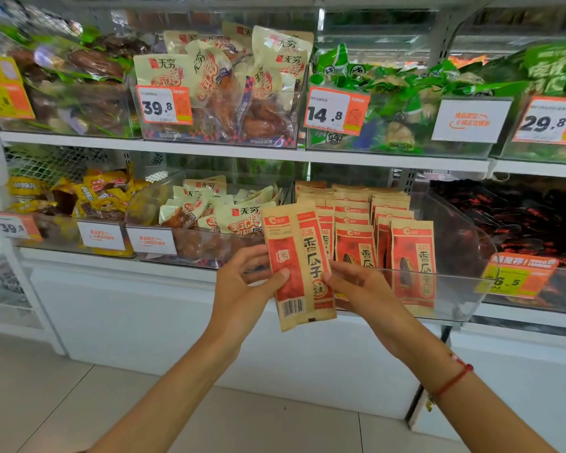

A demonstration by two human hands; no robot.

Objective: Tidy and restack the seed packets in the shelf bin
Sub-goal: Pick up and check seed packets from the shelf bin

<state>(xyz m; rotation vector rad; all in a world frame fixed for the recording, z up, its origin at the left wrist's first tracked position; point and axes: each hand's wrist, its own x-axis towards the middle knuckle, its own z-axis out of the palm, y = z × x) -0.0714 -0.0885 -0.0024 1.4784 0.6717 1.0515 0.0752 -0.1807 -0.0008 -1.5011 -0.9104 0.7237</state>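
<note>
tan-and-red kraft-paper seed packets (299, 266): matt, lightly creased | clear rigid plastic shelf bin (455, 282) behind them: glossy, reflective | white shelf board (242, 152) above that bin: smooth painted metal by its look | pale floor tiles (62, 393) below: smooth, faint sheen

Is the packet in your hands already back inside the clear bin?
No, both hands hold the seed packet in front of the bin.

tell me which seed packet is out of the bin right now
The seed packet gripped by the left hand and right hand, in front of the clear bin; the others stand in rows inside.
</note>
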